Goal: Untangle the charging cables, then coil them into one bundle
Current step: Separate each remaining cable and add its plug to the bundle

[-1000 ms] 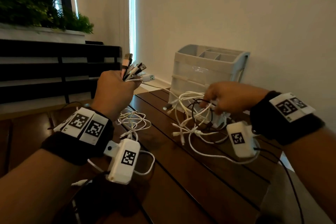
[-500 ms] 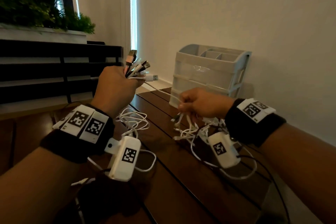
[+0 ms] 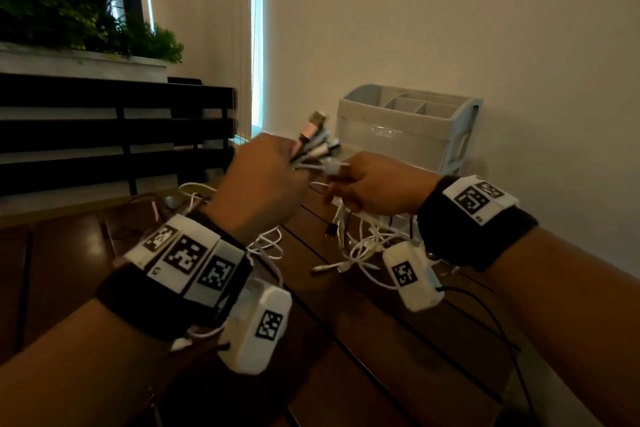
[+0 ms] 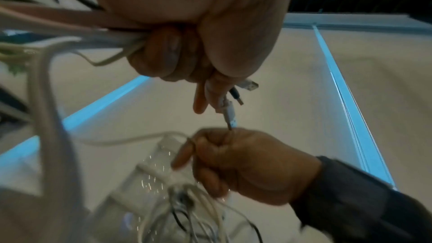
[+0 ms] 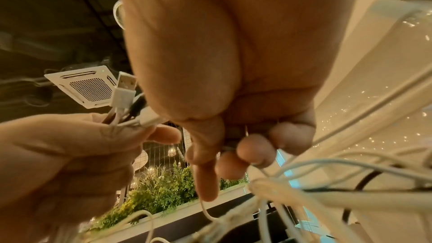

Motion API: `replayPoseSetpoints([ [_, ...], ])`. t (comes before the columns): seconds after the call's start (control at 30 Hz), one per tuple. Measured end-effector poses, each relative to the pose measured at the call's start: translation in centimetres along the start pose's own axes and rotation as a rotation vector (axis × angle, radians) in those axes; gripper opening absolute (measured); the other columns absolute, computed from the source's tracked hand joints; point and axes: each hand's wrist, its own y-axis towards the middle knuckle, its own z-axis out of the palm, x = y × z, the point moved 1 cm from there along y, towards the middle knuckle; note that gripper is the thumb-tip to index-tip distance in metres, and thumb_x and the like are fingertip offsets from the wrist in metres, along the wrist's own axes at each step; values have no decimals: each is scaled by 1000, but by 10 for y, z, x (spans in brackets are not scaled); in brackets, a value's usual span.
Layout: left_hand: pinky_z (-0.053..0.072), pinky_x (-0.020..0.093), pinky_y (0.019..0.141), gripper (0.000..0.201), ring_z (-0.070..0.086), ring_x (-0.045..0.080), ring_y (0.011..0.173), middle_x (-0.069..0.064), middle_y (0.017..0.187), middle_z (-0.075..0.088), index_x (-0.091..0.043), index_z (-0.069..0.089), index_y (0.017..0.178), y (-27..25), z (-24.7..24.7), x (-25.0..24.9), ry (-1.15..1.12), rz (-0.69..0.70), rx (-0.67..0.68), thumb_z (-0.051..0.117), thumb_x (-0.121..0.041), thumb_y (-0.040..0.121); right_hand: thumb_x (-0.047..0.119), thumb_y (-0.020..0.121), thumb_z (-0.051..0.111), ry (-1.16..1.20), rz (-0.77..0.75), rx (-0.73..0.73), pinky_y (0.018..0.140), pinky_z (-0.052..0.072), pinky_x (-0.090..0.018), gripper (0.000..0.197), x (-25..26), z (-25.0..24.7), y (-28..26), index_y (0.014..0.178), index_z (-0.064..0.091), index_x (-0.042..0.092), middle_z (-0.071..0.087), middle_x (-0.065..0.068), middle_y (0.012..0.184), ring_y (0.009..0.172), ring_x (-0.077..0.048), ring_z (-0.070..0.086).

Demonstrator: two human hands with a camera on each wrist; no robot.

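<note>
A fan of plugs is clenched in the left hand, left of the organizer; cables are gripped by the right hand. Ends should be aligned before coiling.

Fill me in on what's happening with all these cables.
A person is sorting charging cables. The left hand grips a fan of plug ends held upright. The right hand pinches one cable just beside them, as if bringing it to the bunch. A tangle still hangs below onto the table, in front of a plastic organizer.
</note>
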Motion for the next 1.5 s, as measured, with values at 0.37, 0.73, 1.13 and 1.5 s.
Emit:
replayPoseSetpoints([
  [0.37, 29, 28, 49, 25, 50, 19, 57, -3, 57, 51, -18, 62, 70, 5, -6, 12, 72, -73, 82, 63, -31, 92, 37, 94, 56, -194, 103, 110, 72, 46, -34, 27, -26, 6, -6, 92, 64, 12, 65, -7, 86, 75, -16, 58],
  [0.73, 34, 29, 61, 9, 49, 21, 66, 3, 69, 54, -9, 66, 86, 11, -24, 28, 239, -145, -85, 62, -17, 89, 21, 100, 48, 218, 85, -309, 53, 49, -27, 12, -37, 0, -4, 97, 59, 16, 65, -7, 71, 54, -11, 59],
  [1.13, 31, 22, 49, 29, 46, 9, 57, -3, 63, 50, -11, 70, 98, 10, -74, -9, 95, -57, -275, 58, -37, 94, 24, 93, 61, -77, 225, -183, 46, 40, -17, 17, 1, -35, 9, 96, 71, 10, 61, 4, 64, 51, -8, 52],
  [1.5, 34, 20, 46, 24, 48, 7, 57, -3, 65, 54, -25, 56, 68, 5, -72, -17, -8, -105, -196, 62, -34, 90, 21, 88, 67, -165, 50, 31, 77, 54, -24, 20, 10, -16, 4, 107, 68, 19, 71, 6, 89, 80, -9, 69],
])
